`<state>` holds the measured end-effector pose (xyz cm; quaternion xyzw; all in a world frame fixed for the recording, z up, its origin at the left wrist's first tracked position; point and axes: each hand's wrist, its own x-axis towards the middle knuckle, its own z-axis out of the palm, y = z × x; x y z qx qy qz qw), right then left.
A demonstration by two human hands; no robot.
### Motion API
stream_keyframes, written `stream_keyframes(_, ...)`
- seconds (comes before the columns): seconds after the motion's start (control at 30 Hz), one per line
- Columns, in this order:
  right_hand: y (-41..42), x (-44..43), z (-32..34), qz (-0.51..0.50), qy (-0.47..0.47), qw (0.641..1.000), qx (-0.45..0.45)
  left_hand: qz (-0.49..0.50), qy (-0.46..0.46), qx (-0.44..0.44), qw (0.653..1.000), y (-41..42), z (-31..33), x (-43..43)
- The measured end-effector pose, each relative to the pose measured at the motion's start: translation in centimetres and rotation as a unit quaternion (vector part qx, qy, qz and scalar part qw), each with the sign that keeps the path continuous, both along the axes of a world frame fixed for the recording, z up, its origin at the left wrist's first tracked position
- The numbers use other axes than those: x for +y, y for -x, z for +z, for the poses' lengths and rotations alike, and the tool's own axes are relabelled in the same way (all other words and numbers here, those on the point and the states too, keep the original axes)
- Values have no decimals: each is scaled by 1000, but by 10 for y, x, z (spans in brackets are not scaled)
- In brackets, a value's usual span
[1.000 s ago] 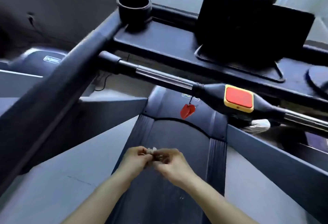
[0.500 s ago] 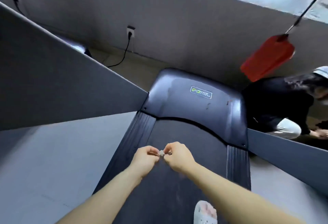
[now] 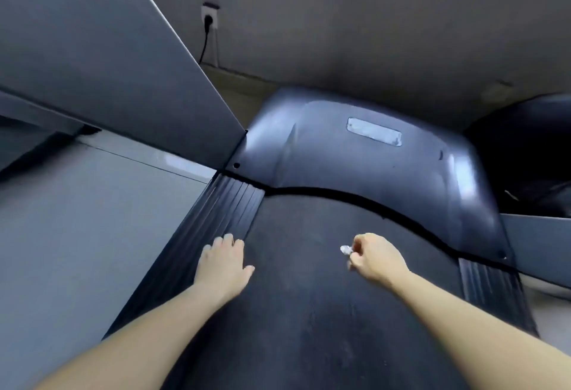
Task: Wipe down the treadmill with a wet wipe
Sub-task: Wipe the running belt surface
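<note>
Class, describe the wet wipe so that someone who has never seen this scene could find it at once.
Start at the dark treadmill belt filling the middle of the view. The right hand hangs over its right half. The wet wipe is the small white wad pinched in that hand; the left hand, flat on the belt's edge, holds nothing.
</note>
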<state>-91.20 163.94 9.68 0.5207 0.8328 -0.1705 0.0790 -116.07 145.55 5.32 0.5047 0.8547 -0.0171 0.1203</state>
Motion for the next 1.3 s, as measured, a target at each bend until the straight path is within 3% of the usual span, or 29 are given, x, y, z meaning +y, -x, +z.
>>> stream_keyframes(0.2, -39, 47, -52, -183, -25, 980, 78, -37, -70, 61, 995, 19, -63, 41)
stream_keyframes(0.37, -72, 132, -70, -338, -98, 924, 153, -24, -91, 77, 993, 12, -83, 58)
stream_keyframes(0.47, -60, 150, -95, -380, -118, 903, 161, -27, -97, 84, 991, 11, -86, 61)
stream_keyframes(0.63, 6, 115, -153, -364, -133, 907, 167, -28, -80, 71, 994, 12, -84, 61)
stream_keyframes(0.73, 47, 110, -157, -295, -118, 939, 131, -26, -81, 59, 995, 13, -83, 62)
stream_keyframes(0.83, 112, 80, -137, -154, -99, 967, 175, -26, -84, 55, 995, 16, -82, 64)
stream_keyframes(0.93, 163, 40, -129, 37, -18, 983, 178, -29, -79, 55, 995, 18, -81, 62)
stream_keyframes(1.03, 137, 56, -129, 170, -82, 976, 113, -28, -91, 48, 994, 18, -81, 62)
stream_keyframes(1.13, 66, 91, -128, 132, -150, 977, 72, -21, -98, 53, 994, 18, -81, 62)
stream_keyframes(1.3, -84, 116, -141, -31, -163, 986, 7, -23, -96, 63, 993, 18, -83, 62)
